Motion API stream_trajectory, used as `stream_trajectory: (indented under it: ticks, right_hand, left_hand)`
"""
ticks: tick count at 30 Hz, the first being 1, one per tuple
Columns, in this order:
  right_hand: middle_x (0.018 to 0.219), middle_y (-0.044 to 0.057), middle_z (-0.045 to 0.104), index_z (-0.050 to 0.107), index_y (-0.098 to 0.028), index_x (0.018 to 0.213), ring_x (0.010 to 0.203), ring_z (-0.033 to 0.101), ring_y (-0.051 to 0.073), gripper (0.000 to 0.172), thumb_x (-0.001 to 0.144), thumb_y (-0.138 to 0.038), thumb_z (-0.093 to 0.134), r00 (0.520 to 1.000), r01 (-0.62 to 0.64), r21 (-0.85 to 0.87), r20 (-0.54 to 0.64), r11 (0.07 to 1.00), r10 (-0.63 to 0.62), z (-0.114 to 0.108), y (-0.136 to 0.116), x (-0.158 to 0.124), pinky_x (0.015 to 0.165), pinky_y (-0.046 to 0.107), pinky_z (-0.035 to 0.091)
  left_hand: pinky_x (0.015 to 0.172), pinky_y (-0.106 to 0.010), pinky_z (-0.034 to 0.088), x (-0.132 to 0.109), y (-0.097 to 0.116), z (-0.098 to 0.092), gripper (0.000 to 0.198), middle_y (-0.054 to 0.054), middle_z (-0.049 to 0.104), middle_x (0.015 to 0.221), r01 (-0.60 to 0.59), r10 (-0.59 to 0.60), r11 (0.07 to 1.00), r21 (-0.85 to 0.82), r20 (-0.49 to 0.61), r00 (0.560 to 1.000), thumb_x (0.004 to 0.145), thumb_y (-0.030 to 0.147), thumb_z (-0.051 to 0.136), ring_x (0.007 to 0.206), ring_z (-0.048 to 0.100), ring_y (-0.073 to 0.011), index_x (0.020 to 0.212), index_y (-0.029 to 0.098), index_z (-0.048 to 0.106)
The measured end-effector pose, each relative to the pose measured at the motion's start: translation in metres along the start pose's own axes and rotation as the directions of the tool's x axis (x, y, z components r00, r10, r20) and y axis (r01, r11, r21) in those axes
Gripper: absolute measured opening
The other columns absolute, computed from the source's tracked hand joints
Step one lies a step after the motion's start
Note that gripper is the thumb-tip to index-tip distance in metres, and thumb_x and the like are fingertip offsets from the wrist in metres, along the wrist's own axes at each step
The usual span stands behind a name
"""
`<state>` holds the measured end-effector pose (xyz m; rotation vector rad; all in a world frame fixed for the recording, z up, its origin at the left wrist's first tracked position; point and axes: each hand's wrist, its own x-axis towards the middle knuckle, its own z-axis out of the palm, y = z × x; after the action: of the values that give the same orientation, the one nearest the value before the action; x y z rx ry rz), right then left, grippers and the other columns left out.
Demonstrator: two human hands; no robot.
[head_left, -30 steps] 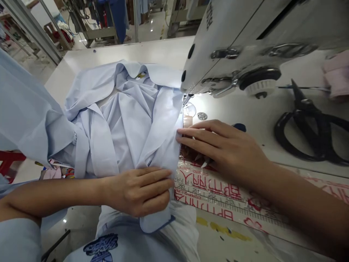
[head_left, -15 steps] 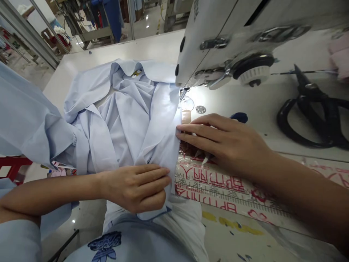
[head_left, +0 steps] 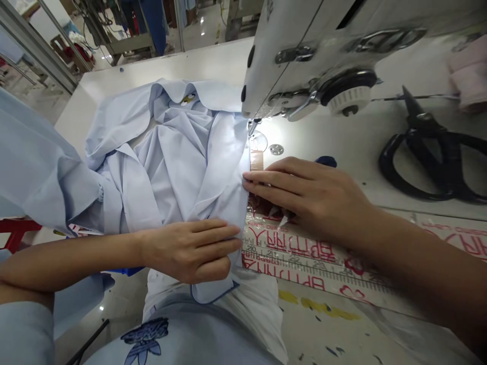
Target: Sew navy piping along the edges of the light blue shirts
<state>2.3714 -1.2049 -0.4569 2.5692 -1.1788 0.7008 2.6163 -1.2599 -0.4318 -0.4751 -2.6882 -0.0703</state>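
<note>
A light blue shirt [head_left: 182, 152] lies in folds on the sewing table, its right edge running under the presser foot [head_left: 253, 126] of a white sewing machine [head_left: 289, 61]. My left hand [head_left: 194, 251] rests flat on the shirt near its front edge, fingers stretched to the right. My right hand [head_left: 315, 195] has its fingertips closed on the shirt's right edge, just in front of the foot; its thumb is hidden. A pale pointed tip shows beneath the right palm; what it belongs to is hidden. Beneath that forearm is a taped-down ruler strip [head_left: 300, 263] with red print.
Black scissors [head_left: 429, 147] lie at the right, with pink cloth [head_left: 470, 71] behind them. A small dark blue item [head_left: 326, 161] sits beyond my right hand. A sleeve [head_left: 41, 162] hangs over the table's left side, above a red frame [head_left: 15, 233]. Machine stands occupy the background.
The whole view has shifted slightly. Both hands keep nearly the same places on the shirt, and the shirt's edge remains at the presser foot.
</note>
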Motion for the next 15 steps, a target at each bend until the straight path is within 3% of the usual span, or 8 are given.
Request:
stream_trajectory:
  ticks: [4,6,11,15]
  right_hand:
    - [0.111,0.008,0.063,0.051,-0.014,0.117,0.094,0.054,0.023,0.03,0.088,-0.012,0.044,1.0,0.018,-0.019,-0.003,1.0,-0.018,-0.002,-0.001,0.003,0.077,0.039,0.05]
    - [0.108,0.01,0.064,0.053,-0.009,0.112,0.092,0.054,0.023,0.027,0.089,-0.009,0.039,0.998,0.062,-0.058,0.004,0.996,-0.062,-0.006,-0.002,0.006,0.075,0.038,0.05]
    - [0.107,0.009,0.064,0.054,-0.009,0.11,0.088,0.053,0.021,0.029,0.091,-0.006,0.033,0.996,0.087,-0.085,0.024,0.993,-0.085,-0.01,0.0,0.01,0.071,0.035,0.049]
    - [0.11,0.014,0.06,0.055,-0.006,0.11,0.096,0.051,0.024,0.028,0.091,-0.008,0.035,0.997,0.067,-0.088,0.054,0.994,-0.063,-0.008,0.011,0.014,0.075,0.038,0.05]
  left_hand:
    - [0.102,-0.06,0.038,-0.006,0.014,-0.003,0.008,-0.005,0.064,0.113,0.215,-0.207,0.973,-0.087,0.086,0.975,0.084,0.013,0.053,0.123,0.047,-0.0317,0.078,0.014,0.058]
    - [0.103,-0.065,0.032,-0.006,0.026,-0.001,0.008,-0.004,0.063,0.116,0.291,-0.283,0.952,-0.095,0.088,0.955,0.084,0.013,0.054,0.129,0.037,-0.035,0.077,0.014,0.057]
    - [0.109,-0.066,0.014,-0.001,0.045,0.013,0.008,-0.001,0.062,0.117,0.427,-0.429,0.903,-0.047,-0.024,0.903,0.083,0.012,0.056,0.135,0.024,-0.0368,0.075,0.013,0.058]
    - [0.111,-0.064,0.011,0.003,0.036,0.014,0.011,0.0,0.06,0.12,0.446,-0.445,0.895,-0.024,0.022,0.895,0.084,0.009,0.051,0.137,0.02,-0.034,0.076,0.014,0.057]
